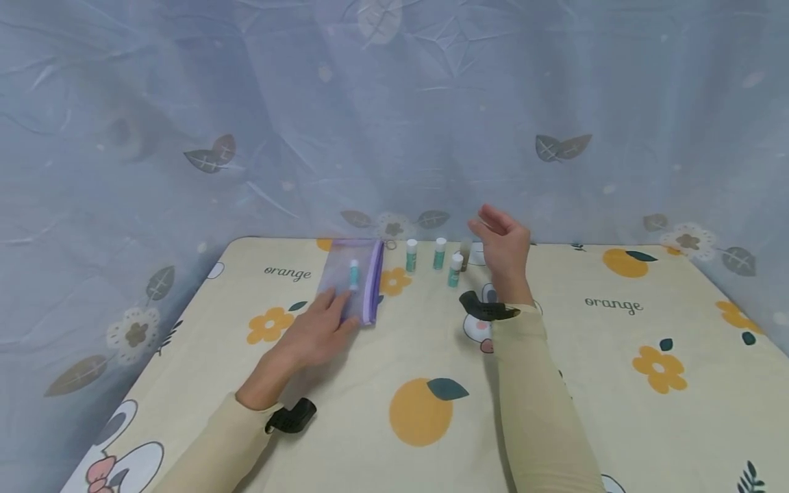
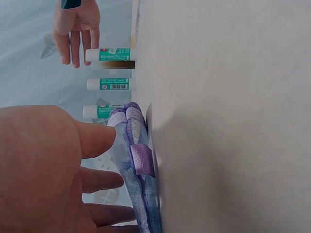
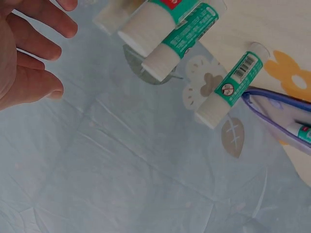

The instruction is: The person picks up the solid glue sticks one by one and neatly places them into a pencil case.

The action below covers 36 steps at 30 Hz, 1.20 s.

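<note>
My left hand (image 1: 317, 332) rests on the near end of a translucent zip pouch (image 1: 333, 263) with purple trim, its fingers extended. In the left wrist view, the thumb reaches the trimmed edge of the pouch (image 2: 138, 170). A glue stick (image 1: 354, 275) lies in the pouch. Three green glue sticks with white caps stand to the right of it: one nearest the pouch (image 1: 411, 257), a middle one (image 1: 439, 256) and a nearer one (image 1: 455, 271). My right hand (image 1: 507, 246) is raised beside them, fingers loosely bent, holding nothing.
A small brownish, see-through upright object (image 1: 466, 255) stands just behind the nearer glue stick. A thin ring (image 1: 391, 244) lies by the pouch's far corner. The table wears a patterned cream cloth (image 1: 370, 363); a blue-grey curtain (image 1: 394, 123) hangs along its back edge.
</note>
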Each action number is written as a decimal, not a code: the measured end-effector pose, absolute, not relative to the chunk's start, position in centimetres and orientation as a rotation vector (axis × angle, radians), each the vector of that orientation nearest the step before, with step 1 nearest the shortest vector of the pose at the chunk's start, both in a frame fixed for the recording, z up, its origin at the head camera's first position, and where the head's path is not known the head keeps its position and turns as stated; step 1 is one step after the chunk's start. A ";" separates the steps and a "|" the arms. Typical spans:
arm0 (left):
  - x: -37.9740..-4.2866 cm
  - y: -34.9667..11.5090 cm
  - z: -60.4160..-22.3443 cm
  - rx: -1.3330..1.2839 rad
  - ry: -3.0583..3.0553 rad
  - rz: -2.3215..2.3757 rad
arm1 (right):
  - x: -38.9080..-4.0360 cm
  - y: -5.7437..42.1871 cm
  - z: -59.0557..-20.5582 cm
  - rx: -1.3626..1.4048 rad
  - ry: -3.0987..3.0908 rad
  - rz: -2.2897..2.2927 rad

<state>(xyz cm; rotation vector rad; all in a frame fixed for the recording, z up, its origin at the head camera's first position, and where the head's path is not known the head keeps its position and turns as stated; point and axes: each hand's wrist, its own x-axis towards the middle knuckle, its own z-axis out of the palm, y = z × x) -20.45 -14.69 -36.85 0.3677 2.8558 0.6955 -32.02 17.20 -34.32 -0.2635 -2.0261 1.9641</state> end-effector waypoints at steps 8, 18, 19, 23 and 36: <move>-20.8 -14.1 -36.8 0.390 2.852 0.693 | -32.1 17.9 -35.3 -0.307 -2.071 1.940; -20.8 -14.0 -36.7 0.354 2.840 0.691 | -32.3 17.8 -36.6 -0.358 -2.147 1.875; -20.7 -14.1 -36.7 0.353 2.840 0.690 | -32.3 17.7 -36.7 -0.366 -2.150 1.876; -20.7 -14.2 -36.6 0.351 2.836 0.692 | -32.4 17.5 -36.9 -0.380 -2.158 1.889; -20.6 -14.5 -36.8 0.345 2.836 0.688 | -32.7 17.1 -37.7 -0.370 -2.193 1.886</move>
